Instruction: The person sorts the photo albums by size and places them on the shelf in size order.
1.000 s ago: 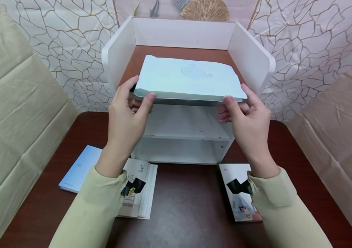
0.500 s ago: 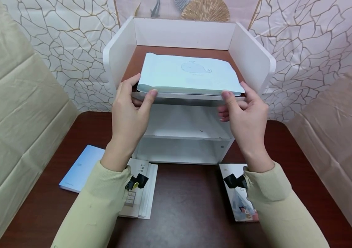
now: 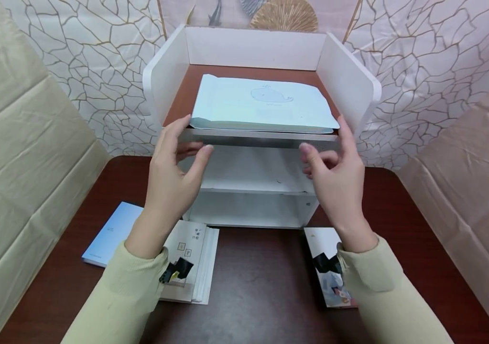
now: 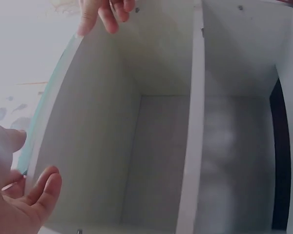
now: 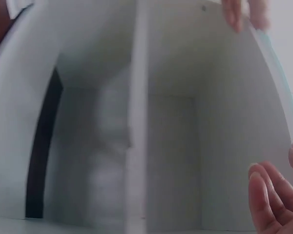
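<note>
A pale blue-green book with a whale drawing lies flat on the brown top shelf of the white shelf unit, its front edge along the shelf's front. My left hand is at the book's front left corner, index fingertip by the edge, thumb apart from it. At the front right corner my right hand has its index finger extended by the book, thumb lowered away. Both hands have spread, loosely bent fingers with nothing between them. The left wrist view shows the book's edge over the shelf board.
On the dark table a light blue book and a small stack of whitish books lie at the left. Another book with a coloured cover lies at the right, partly under my sleeve. Two shelf compartments sit below the top.
The book has settled back onto the top shelf. Both thumbs have come off its front edge, and the hands have loosened and lowered slightly.
</note>
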A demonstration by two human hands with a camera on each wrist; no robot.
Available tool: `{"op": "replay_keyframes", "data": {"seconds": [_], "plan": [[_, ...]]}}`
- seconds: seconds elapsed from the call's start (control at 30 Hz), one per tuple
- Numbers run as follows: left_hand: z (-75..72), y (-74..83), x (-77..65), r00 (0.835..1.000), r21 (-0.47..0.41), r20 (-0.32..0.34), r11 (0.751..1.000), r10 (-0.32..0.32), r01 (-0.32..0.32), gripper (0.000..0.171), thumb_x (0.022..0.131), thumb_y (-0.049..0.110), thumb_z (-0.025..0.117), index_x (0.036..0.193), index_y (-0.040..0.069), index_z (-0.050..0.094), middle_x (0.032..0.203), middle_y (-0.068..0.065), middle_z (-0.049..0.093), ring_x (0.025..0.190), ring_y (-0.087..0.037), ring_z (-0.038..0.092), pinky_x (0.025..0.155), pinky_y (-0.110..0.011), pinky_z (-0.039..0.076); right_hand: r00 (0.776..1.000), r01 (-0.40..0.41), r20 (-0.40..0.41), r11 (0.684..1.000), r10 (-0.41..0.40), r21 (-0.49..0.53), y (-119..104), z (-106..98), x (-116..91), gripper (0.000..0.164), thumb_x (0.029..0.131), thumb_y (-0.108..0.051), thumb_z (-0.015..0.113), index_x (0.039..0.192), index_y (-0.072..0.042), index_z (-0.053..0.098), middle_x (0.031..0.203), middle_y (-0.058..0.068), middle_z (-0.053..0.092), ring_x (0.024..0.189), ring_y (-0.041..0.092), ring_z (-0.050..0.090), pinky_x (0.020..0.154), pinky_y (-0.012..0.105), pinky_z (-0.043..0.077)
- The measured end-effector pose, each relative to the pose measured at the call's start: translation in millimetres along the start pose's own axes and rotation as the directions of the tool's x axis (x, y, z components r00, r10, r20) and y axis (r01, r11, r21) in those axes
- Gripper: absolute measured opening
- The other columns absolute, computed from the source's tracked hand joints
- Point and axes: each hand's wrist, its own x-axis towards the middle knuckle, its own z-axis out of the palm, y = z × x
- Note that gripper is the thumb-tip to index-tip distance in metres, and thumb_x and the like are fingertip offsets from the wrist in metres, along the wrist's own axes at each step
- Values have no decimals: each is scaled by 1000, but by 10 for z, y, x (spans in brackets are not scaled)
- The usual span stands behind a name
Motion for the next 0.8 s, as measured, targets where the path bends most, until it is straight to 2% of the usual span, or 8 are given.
{"op": "replay_keyframes", "data": {"seconds": [0.1, 0.17, 0.27, 0.37, 0.47, 0.6, 0.7, 0.8], "plan": [[-79, 8, -132, 998, 7, 12, 998, 68, -68, 54, 90, 6, 68, 140, 9, 49, 135, -2, 50, 102, -18, 63, 91, -31, 50, 998, 63, 12, 998, -63, -24, 87, 41, -134, 86, 90, -17, 71, 156, -16, 16, 88, 13, 70, 70, 17, 66, 66, 20, 52], [-134, 4, -237, 995, 32, 40, 996, 88, -89, 54, 89, 4, 69, 139, 8, 50, 136, -3, 50, 104, -18, 62, 91, -30, 50, 992, 123, 16, 992, -123, -34, 202, 89, -230, 91, 88, -13, 72, 156, -17, 12, 94, 9, 71, 74, 17, 65, 67, 20, 51], [-206, -17, -402, 992, 69, 102, 995, 69, -77, 56, 86, 3, 71, 138, 8, 50, 135, -4, 50, 104, -20, 62, 88, -32, 51, 981, 191, 45, 981, -190, -16, 401, 174, -384, 94, 86, -7, 74, 156, -20, 12, 101, 7, 71, 77, 16, 66, 70, 20, 52], [-282, -63, -589, 984, 131, 178, 991, 0, -24, 60, 85, 8, 75, 139, 10, 49, 136, -4, 49, 105, -20, 62, 85, -35, 52, 973, 202, 112, 979, -202, 16, 548, 265, -559, 90, 84, -7, 75, 154, -21, 20, 103, 7, 71, 78, 14, 66, 70, 22, 53], [-359, -126, -800, 963, 210, 244, 976, -111, 59, 66, 84, 18, 78, 141, 13, 46, 136, -3, 48, 107, -19, 59, 83, -39, 52, 967, 144, 205, 989, -149, 40, 618, 353, -733, 79, 84, -12, 77, 150, -18, 32, 105, 5, 71, 80, 13, 67, 69, 25, 54], [-452, -226, -1054, 920, 332, 299, 931, -255, 150, 74, 83, 35, 78, 144, 14, 41, 139, -2, 45, 110, -18, 55, 84, -42, 50, 946, 4, 323, 998, -23, 59, 682, 492, -932, 67, 83, -22, 79, 140, -15, 45, 105, -1, 70, 83, 11, 66, 72, 30, 55], [-516, -301, -1191, 890, 416, 313, 890, -333, 187, 80, 81, 45, 76, 145, 13, 40, 139, -4, 44, 111, -22, 55, 81, -45, 51, 910, -127, 405, 989, 85, 79, 738, 618, -1062, 62, 82, -27, 80, 135, -16, 50, 103, -3, 70, 85, 12, 65, 75, 32, 55], [-573, -374, -1293, 862, 485, 314, 848, -398, 214, 87, 80, 52, 75, 146, 9, 38, 140, -9, 43, 112, -27, 55, 79, -49, 50, 852, -264, 489, 960, 186, 96, 798, 745, -1185, 61, 82, -29, 80, 133, -14, 52, 104, 0, 69, 92, 18, 65, 80, 36, 54]]}}
